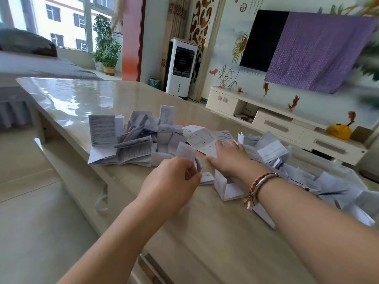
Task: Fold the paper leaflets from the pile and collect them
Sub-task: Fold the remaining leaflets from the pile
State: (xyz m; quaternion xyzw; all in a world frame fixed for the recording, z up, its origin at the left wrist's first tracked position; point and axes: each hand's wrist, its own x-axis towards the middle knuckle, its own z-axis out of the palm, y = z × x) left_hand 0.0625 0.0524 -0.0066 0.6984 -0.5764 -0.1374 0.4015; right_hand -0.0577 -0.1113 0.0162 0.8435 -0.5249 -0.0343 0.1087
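A small folded leaflet (187,153) is pinched in the curled fingers of the left hand (174,179). The right hand (229,158) lies flat with straight fingers on an unfolded leaflet (202,138) on the tabletop (205,232). A heap of leaflets (131,138) lies beyond the left hand; another heap (303,173) lies beside the right arm.

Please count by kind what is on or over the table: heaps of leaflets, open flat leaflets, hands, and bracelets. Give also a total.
Heaps of leaflets: 2, the left heap and the right heap
Open flat leaflet: 1
Hands: 2, the left hand and the right hand
Bracelet: 1
Total: 6
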